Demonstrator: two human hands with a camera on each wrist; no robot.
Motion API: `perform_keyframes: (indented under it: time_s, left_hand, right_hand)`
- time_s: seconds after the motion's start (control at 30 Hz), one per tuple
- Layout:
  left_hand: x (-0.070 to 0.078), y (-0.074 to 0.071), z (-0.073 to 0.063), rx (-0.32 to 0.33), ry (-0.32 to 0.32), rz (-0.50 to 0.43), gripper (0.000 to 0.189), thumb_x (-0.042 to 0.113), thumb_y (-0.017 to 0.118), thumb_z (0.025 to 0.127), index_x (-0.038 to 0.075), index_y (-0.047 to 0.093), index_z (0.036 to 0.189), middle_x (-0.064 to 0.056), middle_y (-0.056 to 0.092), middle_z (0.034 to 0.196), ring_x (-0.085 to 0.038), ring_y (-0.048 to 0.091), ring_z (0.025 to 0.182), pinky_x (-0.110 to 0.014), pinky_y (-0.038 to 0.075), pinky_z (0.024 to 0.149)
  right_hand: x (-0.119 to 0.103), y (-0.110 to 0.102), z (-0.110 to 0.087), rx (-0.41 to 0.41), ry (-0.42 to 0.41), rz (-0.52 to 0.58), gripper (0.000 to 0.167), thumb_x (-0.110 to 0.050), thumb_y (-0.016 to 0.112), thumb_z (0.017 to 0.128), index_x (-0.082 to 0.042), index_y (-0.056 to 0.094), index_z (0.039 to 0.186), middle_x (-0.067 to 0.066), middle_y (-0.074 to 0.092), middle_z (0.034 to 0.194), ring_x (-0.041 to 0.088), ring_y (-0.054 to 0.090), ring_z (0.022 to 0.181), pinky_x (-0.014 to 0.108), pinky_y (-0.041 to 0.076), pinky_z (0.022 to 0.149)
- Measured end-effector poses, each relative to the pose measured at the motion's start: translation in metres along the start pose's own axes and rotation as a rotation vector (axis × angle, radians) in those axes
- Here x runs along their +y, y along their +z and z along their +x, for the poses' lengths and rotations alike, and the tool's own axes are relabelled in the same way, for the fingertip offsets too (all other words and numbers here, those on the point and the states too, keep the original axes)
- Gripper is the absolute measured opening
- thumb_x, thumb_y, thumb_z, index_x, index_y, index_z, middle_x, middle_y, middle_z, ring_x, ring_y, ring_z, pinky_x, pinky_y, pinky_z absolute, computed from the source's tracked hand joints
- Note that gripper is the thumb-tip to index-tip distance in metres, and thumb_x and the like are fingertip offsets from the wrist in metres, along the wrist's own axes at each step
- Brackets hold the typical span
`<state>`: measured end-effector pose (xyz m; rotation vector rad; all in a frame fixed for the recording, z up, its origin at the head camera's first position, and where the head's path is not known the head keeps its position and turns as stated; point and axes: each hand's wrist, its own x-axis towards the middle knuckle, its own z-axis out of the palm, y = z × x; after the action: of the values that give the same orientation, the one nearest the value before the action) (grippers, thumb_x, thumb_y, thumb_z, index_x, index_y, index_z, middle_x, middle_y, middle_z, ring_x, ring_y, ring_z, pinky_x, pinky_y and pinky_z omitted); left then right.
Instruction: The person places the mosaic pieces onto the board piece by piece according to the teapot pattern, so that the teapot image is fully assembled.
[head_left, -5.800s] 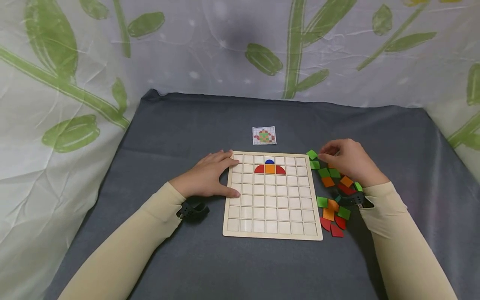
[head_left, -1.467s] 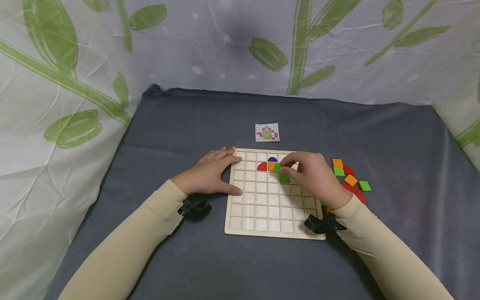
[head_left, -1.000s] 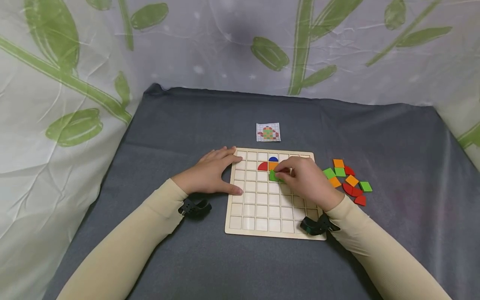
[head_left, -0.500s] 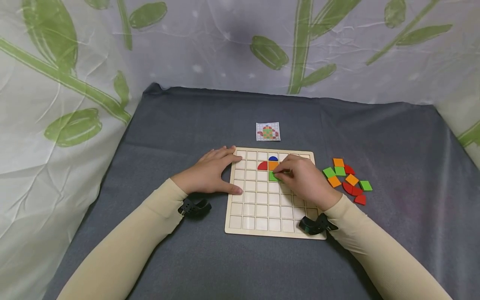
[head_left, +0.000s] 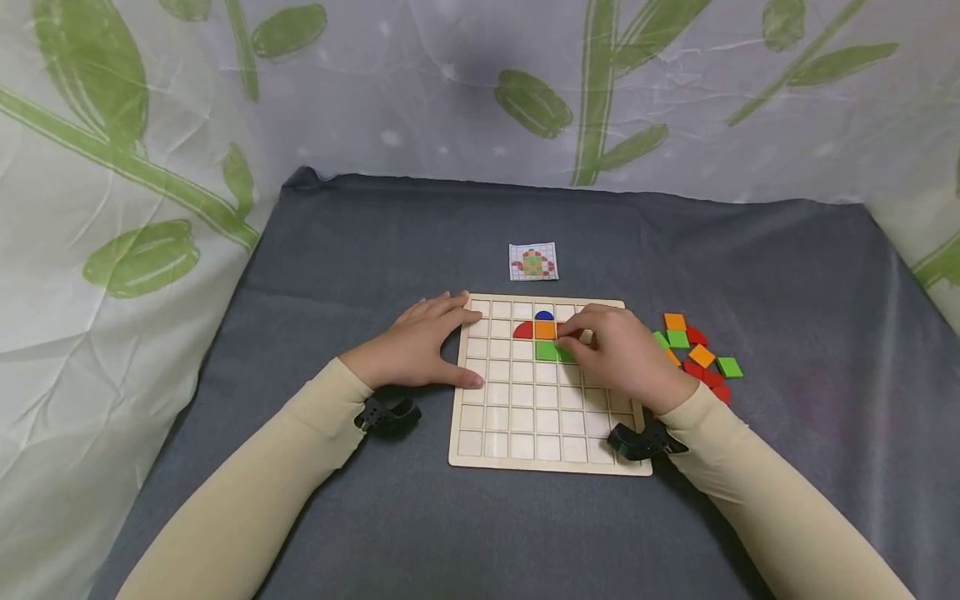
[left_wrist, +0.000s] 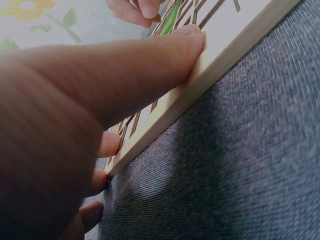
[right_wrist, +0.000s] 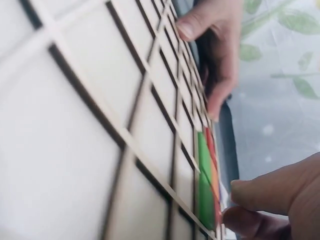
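Note:
In the head view, a wooden grid board (head_left: 497, 417) lies on the dark cloth. My left hand (head_left: 412, 346) rests spread along its left edge, the thumb (left_wrist: 150, 72) on the rim in the left wrist view. Near the board's top sit a blue half-round tile (head_left: 544, 316), an orange square tile (head_left: 545, 331) and a red quarter-round tile (head_left: 523, 332). A green square tile (head_left: 546, 351) lies below the orange one, with another green tile to its right, partly covered. Over these is my right hand (head_left: 626, 350), thumb and forefinger close together beside the tiles; no tile shows between them.
Loose orange, green and red tiles (head_left: 701, 356) lie to the right of the board, some behind the right wrist. A small printed pattern card (head_left: 533, 262) lies beyond the board. A leaf-patterned curtain (head_left: 420, 100) hangs behind the table.
My right hand has gone from the loose tiles to the board, bringing green tiles. One held green tile now lies below the orange one; the hand has shifted slightly right. The left hand stays put.

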<state>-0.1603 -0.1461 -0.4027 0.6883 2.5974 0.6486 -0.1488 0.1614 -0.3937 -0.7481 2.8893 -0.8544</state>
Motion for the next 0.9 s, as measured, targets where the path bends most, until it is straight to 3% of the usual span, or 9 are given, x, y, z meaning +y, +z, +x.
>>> perform_keyframes:
  time_s: [0.27,0.53,0.73,0.9]
  left_hand:
    - [-0.002,-0.001,-0.001,0.001,0.002,0.011,0.102,0.064,0.083,0.082,0.017,0.041,0.163,-0.01,0.016,0.176,-0.034,0.008,0.163,-0.057,0.005,0.13]
    - [-0.001,0.001,0.001,-0.004,0.0,0.018,0.102,0.064,0.082,0.083,0.018,0.04,0.163,-0.008,0.014,0.176,-0.033,0.007,0.163,-0.055,0.003,0.131]
    - [-0.001,0.001,0.002,-0.006,-0.002,0.013,0.102,0.064,0.082,0.083,0.018,0.04,0.163,-0.008,0.015,0.176,-0.032,0.007,0.163,-0.055,0.003,0.131]
    - [-0.002,0.0,0.001,-0.008,-0.007,0.015,0.102,0.064,0.082,0.083,0.018,0.04,0.163,-0.008,0.015,0.176,-0.032,0.008,0.163,-0.055,0.004,0.131]
  right_hand:
    - [0.016,-0.018,-0.004,-0.073,0.082,-0.004,0.013,-0.014,0.074,0.098,-0.009,0.081,0.107,0.006,0.074,0.103,0.014,0.056,0.063,0.033,0.05,0.066]
    - [0.032,-0.034,-0.017,-0.048,0.119,-0.045,0.014,-0.014,0.073,0.099,-0.008,0.08,0.109,0.006,0.075,0.098,0.016,0.055,0.063,0.032,0.047,0.059]
    - [0.042,-0.05,-0.023,-0.101,0.161,-0.067,0.02,-0.012,0.072,0.099,-0.005,0.078,0.117,0.014,0.073,0.11,0.019,0.058,0.07,0.034,0.048,0.063]
    - [0.052,-0.06,-0.026,-0.179,0.209,-0.085,0.028,-0.015,0.074,0.099,-0.004,0.074,0.125,0.017,0.07,0.116,0.029,0.064,0.091,0.046,0.054,0.076]
